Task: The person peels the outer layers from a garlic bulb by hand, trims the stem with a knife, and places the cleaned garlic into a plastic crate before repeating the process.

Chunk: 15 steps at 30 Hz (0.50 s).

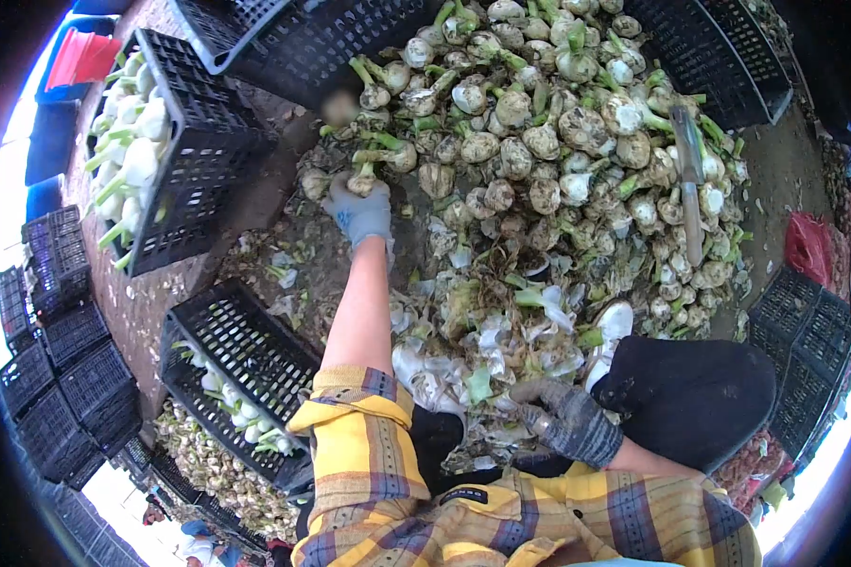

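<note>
My left hand [359, 215], in a light blue glove, reaches forward at the near left edge of the heap, its fingers closed round a dirty bulb [360, 182] with a green stem. Another bulb [316, 183] lies just left of the fingers. My right hand [569, 422], in a dark grey knitted glove, is low in front of my body above peelings. Its fingers are curled together; what they hold is too unclear to make out. The large heap of soil-covered bulbs [542, 142] fills the upper middle. A long-bladed tool [690, 184] lies on its right side.
Black crates stand behind the heap [321, 47]. At left, one crate [203, 156] holds clean white bulbs; another [246, 350] lies nearer. Stacked crates [76, 369] are far left, more [802, 345] at right. Peelings [482, 321] cover the ground between my shoes. A red bag [808, 248] lies right.
</note>
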Motion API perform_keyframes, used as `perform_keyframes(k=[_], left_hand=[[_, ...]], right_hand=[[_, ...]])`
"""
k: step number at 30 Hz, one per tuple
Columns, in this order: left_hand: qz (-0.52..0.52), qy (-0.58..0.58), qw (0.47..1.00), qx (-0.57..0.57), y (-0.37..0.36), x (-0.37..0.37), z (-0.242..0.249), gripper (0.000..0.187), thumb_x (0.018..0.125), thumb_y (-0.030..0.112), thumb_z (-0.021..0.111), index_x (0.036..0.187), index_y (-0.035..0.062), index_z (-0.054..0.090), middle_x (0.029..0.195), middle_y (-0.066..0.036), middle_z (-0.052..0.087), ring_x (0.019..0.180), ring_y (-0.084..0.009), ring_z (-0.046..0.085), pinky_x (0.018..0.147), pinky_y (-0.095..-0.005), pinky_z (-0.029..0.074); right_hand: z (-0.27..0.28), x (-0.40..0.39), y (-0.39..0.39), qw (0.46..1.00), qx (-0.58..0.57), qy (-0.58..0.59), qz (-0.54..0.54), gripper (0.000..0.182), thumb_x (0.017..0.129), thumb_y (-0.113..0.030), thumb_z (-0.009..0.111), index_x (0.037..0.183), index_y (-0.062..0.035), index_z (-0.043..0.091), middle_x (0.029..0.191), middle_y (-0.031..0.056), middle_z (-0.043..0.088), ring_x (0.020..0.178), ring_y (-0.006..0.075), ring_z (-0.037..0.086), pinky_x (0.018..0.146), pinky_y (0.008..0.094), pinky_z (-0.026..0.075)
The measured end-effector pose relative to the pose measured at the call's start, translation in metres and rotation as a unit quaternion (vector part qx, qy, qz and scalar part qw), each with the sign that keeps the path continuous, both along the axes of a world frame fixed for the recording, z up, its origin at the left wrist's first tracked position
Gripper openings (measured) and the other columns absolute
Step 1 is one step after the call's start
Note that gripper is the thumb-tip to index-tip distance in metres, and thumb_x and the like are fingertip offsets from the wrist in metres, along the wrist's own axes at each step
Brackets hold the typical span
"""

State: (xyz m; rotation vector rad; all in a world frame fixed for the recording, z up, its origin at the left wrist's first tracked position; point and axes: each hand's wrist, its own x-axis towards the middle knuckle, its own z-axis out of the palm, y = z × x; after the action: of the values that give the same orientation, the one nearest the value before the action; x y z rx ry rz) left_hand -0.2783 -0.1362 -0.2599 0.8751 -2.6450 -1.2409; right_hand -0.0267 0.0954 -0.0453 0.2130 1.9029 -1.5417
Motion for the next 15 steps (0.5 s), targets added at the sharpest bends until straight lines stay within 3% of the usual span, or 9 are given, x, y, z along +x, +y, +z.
perform_keyframes(k=[2,3,6,7,11,12,13,14,15], left_hand=[[0.104,0.056,0.977,0.177,-0.016,0.01,-0.015,0.05,0.067,0.009,0.069,0.112,0.003,0.047,0.103,-0.017,0.054,0.088,-0.0277,0.057,0.076,-0.0324,0.047],[0.163,0.109,0.938,0.287,-0.013,0.018,-0.004,0.036,0.075,0.014,0.061,0.107,0.0045,0.048,0.086,-0.01,0.059,0.072,-0.0205,0.059,0.064,-0.0269,0.046],[0.145,-0.01,0.887,0.437,0.005,0.048,0.077,0.02,0.081,0.029,0.053,0.089,0.0112,0.057,0.075,-0.002,0.06,0.063,-0.0129,0.055,0.048,-0.025,0.037],[0.112,-0.015,0.88,0.46,0.009,0.051,0.081,0.026,0.081,0.037,0.046,0.082,0.0148,0.059,0.069,0.0,0.059,0.061,-0.0136,0.054,0.047,-0.0255,0.036],[0.015,-0.037,0.826,0.563,0.051,0.086,0.144,0.03,0.085,0.038,0.042,0.083,0.0123,0.058,0.075,-0.003,0.061,0.068,-0.0158,0.057,0.056,-0.0293,0.041],[0.008,-0.009,0.841,0.541,0.064,0.095,0.161,0.03,0.085,0.035,0.042,0.085,0.0108,0.058,0.074,-0.003,0.061,0.062,-0.0145,0.056,0.052,-0.0271,0.04],[0.002,0.02,0.856,0.517,0.079,0.105,0.179,0.03,0.086,0.033,0.041,0.087,0.0093,0.058,0.072,-0.003,0.06,0.057,-0.0131,0.055,0.048,-0.0248,0.04],[-0.004,0.052,0.869,0.493,0.093,0.114,0.199,0.03,0.087,0.031,0.04,0.089,0.0078,0.059,0.07,-0.003,0.06,0.052,-0.0118,0.054,0.044,-0.0226,0.039],[-0.064,0.084,0.902,0.418,0.104,0.128,0.22,0.028,0.09,0.029,0.041,0.096,0.0074,0.057,0.07,-0.001,0.058,0.052,-0.0085,0.052,0.042,-0.0201,0.035]], right_hand=[[0.001,0.006,0.002,0.999,-0.002,0.047,0.027,0.027,0.086,-0.017,0.053,0.108,-0.0036,0.058,0.104,0.0149,0.06,0.101,0.029,0.057,0.088,0.0363,0.044],[-0.001,0.013,0.003,0.997,-0.007,0.077,0.021,0.03,0.086,-0.022,0.051,0.107,-0.0023,0.059,0.103,0.0159,0.061,0.1,0.0312,0.057,0.088,0.0379,0.044],[-0.013,0.037,0.009,0.993,-0.063,0.095,0.007,0.036,0.085,-0.03,0.051,0.106,-0.0017,0.06,0.102,0.0169,0.062,0.098,0.0325,0.058,0.086,0.0391,0.045],[0.001,0.033,0.009,0.996,-0.06,0.065,-0.008,0.041,0.084,-0.035,0.051,0.104,-0.0014,0.061,0.101,0.0182,0.062,0.097,0.0337,0.058,0.085,0.0397,0.046],[-0.002,0.032,0.017,0.986,-0.035,0.162,-0.018,0.023,0.08,-0.021,0.055,0.096,-0.0045,0.06,0.087,0.0129,0.062,0.08,0.0285,0.06,0.073,0.0368,0.048],[-0.006,0.033,0.018,0.977,-0.082,0.184,-0.07,0.017,0.079,-0.016,0.056,0.093,-0.0055,0.06,0.083,0.0113,0.062,0.076,0.0271,0.06,0.071,0.0365,0.048],[0.007,0.027,0.019,0.967,-0.02,0.228,-0.108,0.013,0.078,-0.01,0.058,0.09,-0.0058,0.058,0.081,0.0114,0.06,0.075,0.0258,0.06,0.072,0.036,0.048],[0.017,0.028,0.017,0.964,-0.058,0.179,-0.19,0.019,0.079,-0.012,0.058,0.096,-0.0054,0.058,0.09,0.0137,0.061,0.084,0.0248,0.06,0.078,0.0347,0.047],[0.017,0.026,0.023,0.952,-0.018,0.241,-0.19,0.023,0.079,-0.013,0.058,0.101,-0.0047,0.057,0.096,0.0149,0.06,0.089,0.0251,0.059,0.081,0.0344,0.047]])
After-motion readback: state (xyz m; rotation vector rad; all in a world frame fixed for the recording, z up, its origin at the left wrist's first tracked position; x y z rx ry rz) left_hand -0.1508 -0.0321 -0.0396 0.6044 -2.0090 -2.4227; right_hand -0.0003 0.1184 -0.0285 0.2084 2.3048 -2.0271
